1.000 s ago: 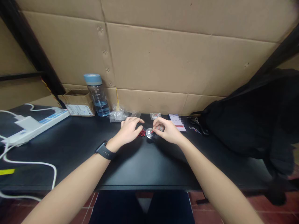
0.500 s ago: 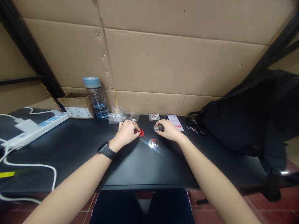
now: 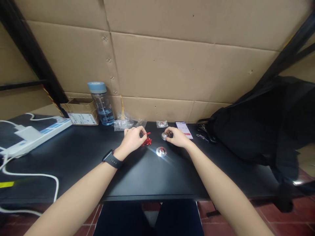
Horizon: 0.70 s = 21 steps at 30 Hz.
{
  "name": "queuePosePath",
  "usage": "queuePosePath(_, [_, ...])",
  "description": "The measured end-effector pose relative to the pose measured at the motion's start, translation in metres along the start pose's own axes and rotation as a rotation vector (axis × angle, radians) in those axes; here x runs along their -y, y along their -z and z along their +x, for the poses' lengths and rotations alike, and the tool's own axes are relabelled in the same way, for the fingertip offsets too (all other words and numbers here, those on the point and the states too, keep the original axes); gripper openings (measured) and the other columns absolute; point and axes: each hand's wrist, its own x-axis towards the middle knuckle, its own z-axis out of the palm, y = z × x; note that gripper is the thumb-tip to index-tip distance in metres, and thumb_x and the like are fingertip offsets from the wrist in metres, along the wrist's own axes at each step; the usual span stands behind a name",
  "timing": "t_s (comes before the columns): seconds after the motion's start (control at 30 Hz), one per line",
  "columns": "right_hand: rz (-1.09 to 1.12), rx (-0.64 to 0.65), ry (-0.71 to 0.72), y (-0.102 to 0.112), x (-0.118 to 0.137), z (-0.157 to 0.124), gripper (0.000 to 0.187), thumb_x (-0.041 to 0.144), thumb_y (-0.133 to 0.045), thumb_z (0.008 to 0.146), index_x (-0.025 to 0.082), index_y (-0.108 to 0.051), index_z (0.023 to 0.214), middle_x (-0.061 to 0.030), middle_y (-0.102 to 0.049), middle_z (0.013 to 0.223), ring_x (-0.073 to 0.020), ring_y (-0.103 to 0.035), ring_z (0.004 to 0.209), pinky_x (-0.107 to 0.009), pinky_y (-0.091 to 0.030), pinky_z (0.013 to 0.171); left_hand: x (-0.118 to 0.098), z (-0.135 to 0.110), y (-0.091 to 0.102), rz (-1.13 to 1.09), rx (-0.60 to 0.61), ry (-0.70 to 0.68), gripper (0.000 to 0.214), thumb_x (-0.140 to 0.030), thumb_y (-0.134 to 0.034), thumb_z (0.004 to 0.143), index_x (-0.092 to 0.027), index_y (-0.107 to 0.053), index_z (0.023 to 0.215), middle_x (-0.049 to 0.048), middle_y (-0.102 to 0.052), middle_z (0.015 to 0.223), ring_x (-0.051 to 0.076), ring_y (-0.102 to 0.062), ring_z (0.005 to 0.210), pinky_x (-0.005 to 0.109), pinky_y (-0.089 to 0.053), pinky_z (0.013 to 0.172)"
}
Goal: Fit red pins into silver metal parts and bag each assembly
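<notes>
My left hand (image 3: 132, 139) rests on the black table (image 3: 81, 154), its fingers pinched round a small red piece at the edge of a little pile of red pieces (image 3: 148, 141). My right hand (image 3: 176, 137) is closed on a small shiny round metal part (image 3: 164, 135) just right of that pile. A second shiny metal disc (image 3: 161, 151) lies loose on the table in front of both hands, touched by neither. A dark watch sits on my left wrist.
At the back stand a water bottle (image 3: 101, 103), a small cardboard box (image 3: 80, 113), clear plastic bags (image 3: 124, 123), a bagged part (image 3: 162, 124) and a phone (image 3: 184, 129). A white power strip (image 3: 34, 134) with cables lies left. A black bag (image 3: 265, 121) fills the right.
One metal disc was set down on the table in front of my hands. My right hand moved back and took hold of another metal part; my left hand picked a red piece from the pile.
</notes>
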Motion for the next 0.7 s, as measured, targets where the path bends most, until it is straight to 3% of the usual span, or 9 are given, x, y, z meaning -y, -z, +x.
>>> queuePosePath(0.17, [0.019, -0.119, 0.010, 0.000, 0.004, 0.002, 0.021, 0.019, -0.072, 0.075, 0.021, -0.065, 0.095, -0.0038, -0.070, 0.093, -0.0195, -0.062, 0.084, -0.032, -0.047, 0.079, -0.004, -0.001, 0.003, -0.120, -0.012, -0.001, 0.009, -0.030, -0.063, 0.084, -0.023, -0.068, 0.079, -0.0018, -0.076, 0.089, 0.021, -0.069, 0.083, 0.035, -0.041, 0.085])
queuePosePath(0.27, [0.085, -0.158, 0.011, 0.001, 0.011, 0.002, 0.024, 0.023, -0.073, 0.075, 0.021, -0.064, 0.097, -0.0030, -0.070, 0.094, -0.0189, -0.063, 0.084, -0.031, -0.047, 0.078, -0.001, 0.000, 0.002, -0.122, -0.005, -0.008, 0.007, -0.027, -0.063, 0.085, -0.024, -0.069, 0.086, -0.0021, -0.076, 0.094, 0.020, -0.068, 0.084, 0.037, -0.038, 0.090])
queuePosePath(0.47, [0.108, -0.117, 0.037, 0.003, 0.028, -0.001, 0.021, 0.024, -0.072, 0.076, 0.022, -0.064, 0.096, -0.0019, -0.070, 0.094, -0.0184, -0.062, 0.085, -0.030, -0.046, 0.077, 0.008, -0.002, -0.003, 0.043, 0.067, -0.176, 0.011, -0.036, -0.070, 0.084, -0.028, -0.074, 0.091, 0.0026, -0.070, 0.110, 0.029, -0.056, 0.113, 0.043, -0.032, 0.093])
queuePosePath(0.7, [0.075, -0.083, 0.047, 0.006, 0.035, -0.002, 0.020, 0.023, -0.073, 0.076, 0.022, -0.065, 0.094, -0.0025, -0.069, 0.093, -0.0191, -0.061, 0.084, -0.031, -0.045, 0.078, 0.007, -0.005, -0.012, 0.125, 0.123, -0.265, 0.006, -0.031, -0.074, 0.081, -0.027, -0.075, 0.085, 0.0046, -0.067, 0.105, 0.028, -0.050, 0.113, 0.042, -0.032, 0.091])
